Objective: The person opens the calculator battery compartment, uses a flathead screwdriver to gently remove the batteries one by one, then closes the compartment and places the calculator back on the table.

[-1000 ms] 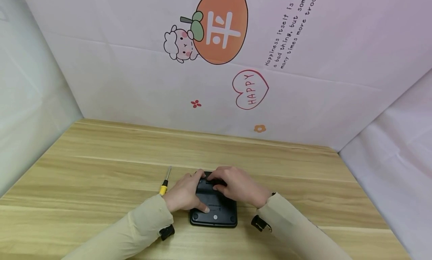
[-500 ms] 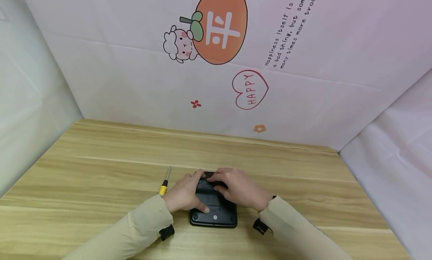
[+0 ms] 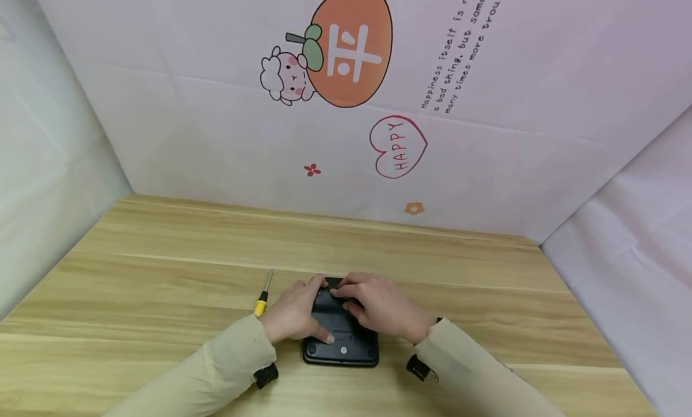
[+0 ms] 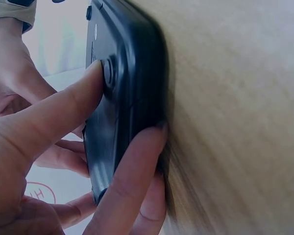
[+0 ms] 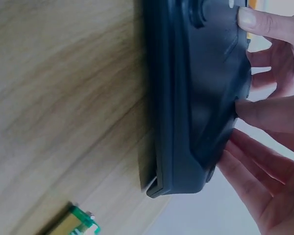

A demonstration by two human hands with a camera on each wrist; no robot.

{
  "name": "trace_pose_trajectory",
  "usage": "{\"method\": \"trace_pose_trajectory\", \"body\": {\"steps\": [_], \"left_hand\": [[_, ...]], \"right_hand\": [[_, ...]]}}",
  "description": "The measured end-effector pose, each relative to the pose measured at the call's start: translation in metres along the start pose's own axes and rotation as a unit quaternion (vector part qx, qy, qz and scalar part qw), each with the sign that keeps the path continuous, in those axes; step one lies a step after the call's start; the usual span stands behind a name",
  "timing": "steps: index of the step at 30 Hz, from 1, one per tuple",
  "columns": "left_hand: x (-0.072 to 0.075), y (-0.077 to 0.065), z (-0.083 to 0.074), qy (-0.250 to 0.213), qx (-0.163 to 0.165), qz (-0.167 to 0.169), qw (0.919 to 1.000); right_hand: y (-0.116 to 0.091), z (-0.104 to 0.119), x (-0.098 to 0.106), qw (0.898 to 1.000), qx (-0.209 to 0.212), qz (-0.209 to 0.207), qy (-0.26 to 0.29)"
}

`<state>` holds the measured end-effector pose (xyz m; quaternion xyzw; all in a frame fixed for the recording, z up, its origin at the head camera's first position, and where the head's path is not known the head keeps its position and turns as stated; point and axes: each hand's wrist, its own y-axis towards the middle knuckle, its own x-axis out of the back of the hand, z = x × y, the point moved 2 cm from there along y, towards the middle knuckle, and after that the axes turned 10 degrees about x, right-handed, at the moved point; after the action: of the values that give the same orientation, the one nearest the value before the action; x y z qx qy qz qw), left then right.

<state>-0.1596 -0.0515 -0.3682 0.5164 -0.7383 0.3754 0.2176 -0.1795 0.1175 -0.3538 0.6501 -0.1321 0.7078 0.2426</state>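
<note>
A black calculator-like device (image 3: 339, 321) lies face down on the table, its back with round feet showing. My left hand (image 3: 296, 309) grips its left side; in the left wrist view the thumb (image 4: 83, 90) presses on the back near a round foot, while the fingers lie along the edge. My right hand (image 3: 385, 306) is bent over the upper part of the back. In the right wrist view its thumb (image 5: 264, 112) touches the back and its fingers (image 5: 250, 171) reach to the far edge. What lies under these fingertips is partly hidden.
A screwdriver (image 3: 262, 303) with a yellow and black handle lies left of the device, next to my left hand. The right wrist view shows a green and gold battery (image 5: 73, 223) on the wooden table (image 3: 189, 243). A printed white cloth (image 3: 216, 134) hangs behind.
My right hand has shifted very slightly, its thumb and index fingertips still at the device's upper back. The left hand keeps its grip. The head view has tilted a little.
</note>
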Motion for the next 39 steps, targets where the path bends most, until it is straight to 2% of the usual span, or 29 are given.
{"method": "trace_pose_trajectory", "body": {"steps": [6, 13, 20, 27, 32, 39], "left_hand": [[-0.003, -0.001, 0.001, -0.012, 0.009, 0.006, 0.9999], [-0.003, -0.003, -0.001, -0.005, 0.016, -0.003, 0.9999], [0.000, -0.003, 0.000, -0.025, 0.010, 0.006, 0.9996], [0.001, 0.000, 0.003, -0.046, 0.006, -0.005, 0.9989], [0.003, -0.002, 0.004, -0.084, 0.013, 0.003, 0.9964], [0.004, -0.004, 0.006, -0.100, 0.025, 0.000, 0.9947]], "right_hand": [[-0.006, -0.002, 0.001, 0.998, -0.041, 0.007, 0.045], [-0.017, -0.003, 0.005, 0.993, -0.103, 0.010, 0.065], [-0.028, -0.003, 0.008, 0.989, -0.119, 0.028, 0.087], [-0.034, -0.003, 0.003, 0.984, -0.141, 0.038, 0.101], [-0.037, -0.001, 0.001, 0.981, -0.158, 0.027, 0.111], [-0.040, 0.001, 0.000, 0.973, -0.187, -0.006, 0.132]]}}
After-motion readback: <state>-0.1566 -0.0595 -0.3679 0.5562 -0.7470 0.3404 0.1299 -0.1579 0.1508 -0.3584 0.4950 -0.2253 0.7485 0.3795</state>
